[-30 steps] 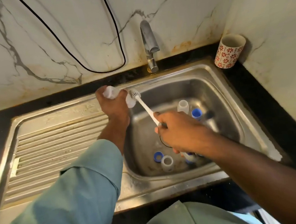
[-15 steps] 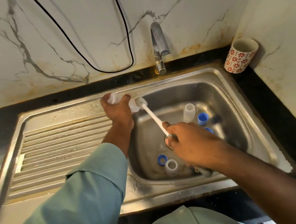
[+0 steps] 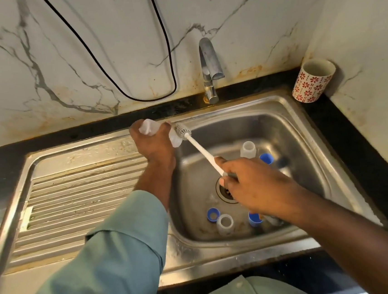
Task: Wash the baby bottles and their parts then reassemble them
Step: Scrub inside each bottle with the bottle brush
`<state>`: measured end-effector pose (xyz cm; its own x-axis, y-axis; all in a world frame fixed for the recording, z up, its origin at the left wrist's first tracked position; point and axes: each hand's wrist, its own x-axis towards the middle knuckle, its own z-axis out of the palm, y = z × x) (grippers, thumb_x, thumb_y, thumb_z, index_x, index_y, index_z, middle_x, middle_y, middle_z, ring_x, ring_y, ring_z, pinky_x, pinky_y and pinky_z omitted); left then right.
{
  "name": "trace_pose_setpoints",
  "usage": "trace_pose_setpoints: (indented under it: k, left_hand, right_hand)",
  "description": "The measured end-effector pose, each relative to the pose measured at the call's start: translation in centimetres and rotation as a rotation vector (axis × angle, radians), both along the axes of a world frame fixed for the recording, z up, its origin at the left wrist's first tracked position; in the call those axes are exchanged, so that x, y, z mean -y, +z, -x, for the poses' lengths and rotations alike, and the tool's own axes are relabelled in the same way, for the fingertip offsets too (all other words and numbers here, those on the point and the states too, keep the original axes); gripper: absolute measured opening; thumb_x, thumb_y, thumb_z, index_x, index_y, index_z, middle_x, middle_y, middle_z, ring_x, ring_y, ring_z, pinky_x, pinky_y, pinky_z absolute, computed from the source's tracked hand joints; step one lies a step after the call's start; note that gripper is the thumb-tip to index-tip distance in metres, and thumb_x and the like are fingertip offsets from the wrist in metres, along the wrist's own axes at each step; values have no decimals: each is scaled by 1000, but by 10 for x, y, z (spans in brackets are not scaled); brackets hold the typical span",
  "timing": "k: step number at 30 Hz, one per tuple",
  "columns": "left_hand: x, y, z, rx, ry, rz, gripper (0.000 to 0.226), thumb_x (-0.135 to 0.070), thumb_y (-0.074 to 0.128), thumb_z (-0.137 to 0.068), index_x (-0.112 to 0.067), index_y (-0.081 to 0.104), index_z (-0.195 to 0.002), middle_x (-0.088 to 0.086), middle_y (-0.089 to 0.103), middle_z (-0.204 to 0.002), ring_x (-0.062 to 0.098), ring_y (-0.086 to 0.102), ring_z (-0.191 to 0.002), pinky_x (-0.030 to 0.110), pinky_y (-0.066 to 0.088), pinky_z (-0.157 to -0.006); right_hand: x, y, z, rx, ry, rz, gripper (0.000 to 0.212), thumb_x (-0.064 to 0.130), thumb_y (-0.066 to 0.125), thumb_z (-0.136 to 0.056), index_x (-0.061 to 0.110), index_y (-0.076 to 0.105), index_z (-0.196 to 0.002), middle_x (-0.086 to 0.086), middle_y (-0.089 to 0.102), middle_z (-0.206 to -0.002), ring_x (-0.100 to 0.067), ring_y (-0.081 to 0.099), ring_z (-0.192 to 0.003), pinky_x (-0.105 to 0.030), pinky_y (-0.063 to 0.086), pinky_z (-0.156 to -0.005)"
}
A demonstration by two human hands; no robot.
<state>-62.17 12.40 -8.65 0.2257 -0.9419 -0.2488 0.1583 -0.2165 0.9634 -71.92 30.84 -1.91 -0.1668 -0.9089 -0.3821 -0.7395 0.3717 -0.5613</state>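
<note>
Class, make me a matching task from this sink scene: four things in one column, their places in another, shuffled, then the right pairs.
Things
1. bottle
2. brush
3. patterned cup
4. blue ring

Places
A. on the counter in the corner
B. gripped in the left hand
C. on the sink floor
D. held by the right hand

Pairs: 1-B, 2-D, 3-A, 4-C

The light is soft and a bit warm. The metal sink (image 3: 304, 122) shines with pale glare on its walls. The right hand (image 3: 253, 183) looks a little blurry. The tap (image 3: 209, 67) casts a faint shadow. Straight edges bend near the picture's sides.
</note>
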Motion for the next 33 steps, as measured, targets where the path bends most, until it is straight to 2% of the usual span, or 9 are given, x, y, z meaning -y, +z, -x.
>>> trace_pose_setpoints:
  k: [4, 7, 11, 15, 20, 24, 28, 30, 33]
  left_hand:
    - [-10, 12, 1, -38, -91, -56, 57, -7, 83, -76, -27, 50, -117, 1, 54, -109, 21, 59, -93, 49, 61, -74]
    - [-8, 15, -7, -120, -30, -106, 57, -11, 84, -76, -24, 51, -121, 4, 55, -112, 30, 60, -100, 53, 61, -64]
    - [-21, 23, -4, -143, -246, -177, 56, -16, 84, -77, -23, 51, -121, 6, 57, -116, 32, 60, -101, 52, 61, -62]
    - [-18, 25, -16, -279, -129, -154, 45, -17, 85, -76, -28, 54, -108, 6, 56, -112, 32, 60, -98, 45, 60, -59]
    - [-27, 26, -18, -526, -131, -313, 65, -33, 79, -81, -15, 45, -133, 18, 54, -124, 37, 62, -103, 44, 59, -56]
    - [-38, 34, -16, -672, -286, -353, 57, -34, 69, -89, -8, 45, -133, 22, 57, -123, 38, 65, -101, 45, 61, -60]
    - [-28, 33, -21, -844, -108, -267, 66, -27, 76, -81, -9, 45, -136, 23, 52, -131, 44, 59, -111, 52, 60, -62]
    - [-31, 37, -20, -793, -97, -255, 77, -32, 79, -71, -11, 43, -136, 22, 50, -132, 43, 58, -113, 51, 61, -66]
    - [-48, 38, -13, -416, -282, -221, 72, -31, 78, -62, -17, 46, -126, 16, 54, -126, 37, 61, -111, 45, 62, -74]
  right_hand:
    - [-2, -1, -2, 50, -56, 23, 45, 29, 40, -102, 31, 36, -147, 1, 61, -91, -9, 50, -56, -29, 51, -54]
    - [-8, 5, 9, 125, -80, 16, 36, 25, 44, -101, 26, 50, -137, 1, 67, -102, -9, 52, -50, -30, 54, -50]
    - [-5, 12, 17, 163, -137, 48, 41, 24, 47, -102, 31, 46, -142, 9, 56, -69, -3, 49, -38, -18, 43, -39]
    - [-18, 22, 25, 260, -130, 54, 34, 23, 52, -100, 26, 55, -133, 23, 52, -58, -11, 53, -44, -28, 53, -49]
    - [-16, 21, 21, 289, -120, 77, 34, 23, 49, -101, 26, 54, -134, 37, 54, -53, -14, 54, -45, -33, 53, -52]
    - [-16, 18, 25, 359, -154, 98, 37, 22, 50, -100, 31, 52, -137, 16, 59, -63, -12, 50, -43, -25, 49, -45]
    - [-25, 16, 21, 468, -220, 155, 45, 23, 52, -99, 45, 44, -138, -4, 59, -70, -11, 50, -43, -22, 47, -45]
    - [-26, 17, 17, 530, -268, 193, 44, 23, 53, -99, 47, 46, -135, -4, 60, -72, -13, 51, -46, -23, 47, -46]
    - [-21, 24, 14, 594, -317, 272, 44, 20, 54, -98, 49, 49, -132, -6, 60, -74, -15, 49, -47, -25, 45, -43]
